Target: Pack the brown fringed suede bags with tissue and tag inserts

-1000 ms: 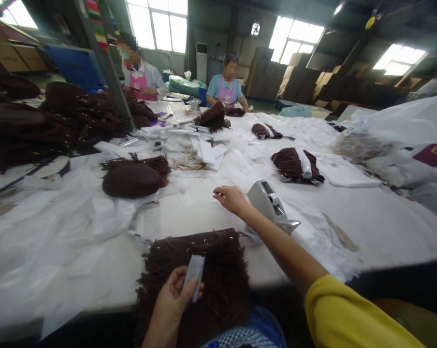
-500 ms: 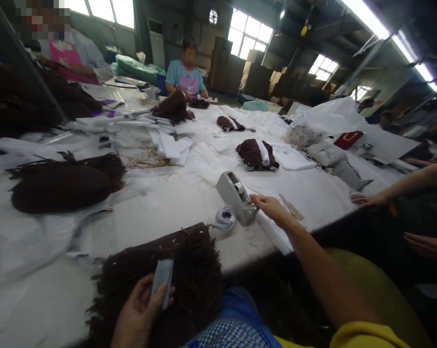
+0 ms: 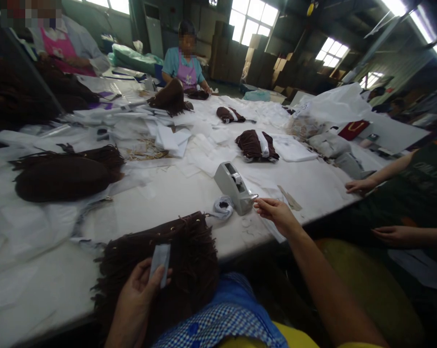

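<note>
My left hand is closed, pinching a small flat whitish strip between thumb and fingers. It is held over a dark brown fringed bag with metal eyelets, lying at the table's near edge. My right hand is closed at the front of a grey tape dispenser, fingertips pinching the end of the clear tape by the cutter. A coil wrapped in white material lies between the dispenser and the bag, seemingly joined to the bag.
Another brown fringed bag lies at the left. Two brown bundles with white bands, the nearer one, sit beyond the dispenser. White sheets are scattered about. A co-worker's hands are at the right; two people work across the table.
My right fingers have shifted from on top of the dispenser's front to just off its tip, towards me. My left hand still holds the strip. The co-worker at the right has moved nearer.
</note>
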{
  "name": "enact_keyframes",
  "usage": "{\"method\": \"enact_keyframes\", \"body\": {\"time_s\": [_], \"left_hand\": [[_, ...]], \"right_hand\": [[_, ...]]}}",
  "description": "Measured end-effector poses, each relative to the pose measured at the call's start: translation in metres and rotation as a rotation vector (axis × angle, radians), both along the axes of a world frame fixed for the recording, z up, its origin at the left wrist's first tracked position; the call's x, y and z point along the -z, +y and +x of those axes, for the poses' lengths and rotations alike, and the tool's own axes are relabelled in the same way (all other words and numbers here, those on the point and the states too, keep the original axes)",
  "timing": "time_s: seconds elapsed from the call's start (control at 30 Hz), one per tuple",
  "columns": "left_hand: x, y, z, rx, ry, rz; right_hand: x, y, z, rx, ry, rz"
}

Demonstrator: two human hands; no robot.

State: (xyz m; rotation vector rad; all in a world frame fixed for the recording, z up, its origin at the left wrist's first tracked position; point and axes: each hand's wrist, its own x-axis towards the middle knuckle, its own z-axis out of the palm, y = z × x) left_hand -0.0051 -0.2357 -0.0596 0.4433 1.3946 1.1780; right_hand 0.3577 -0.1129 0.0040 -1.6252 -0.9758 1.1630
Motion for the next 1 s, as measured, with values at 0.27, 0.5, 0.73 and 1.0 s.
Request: {"method": "enact_keyframes", "body": {"time_s": [0.27, 0.5, 0.73, 1.0], "left_hand": [[-0.006, -0.003, 0.0, 0.024, -0.024, 0.074], [-0.004, -0.005, 0.001, 0.045, -0.08, 0.141], [-0.001, -0.008, -0.001, 0.096, -0.038, 0.222], [0.004, -0.008, -0.006, 0.132, -0.07, 0.256]], "right_hand": [[0.035, 0.006, 0.002, 0.07, -0.055, -0.049], [0.029, -0.048, -0.1, -0.516, 0.064, -0.009], [0.017, -0.064, -0.203, -0.969, 0.173, 0.037], [0.019, -0.059, -0.215, -0.998, -0.233, 0.065]]}}
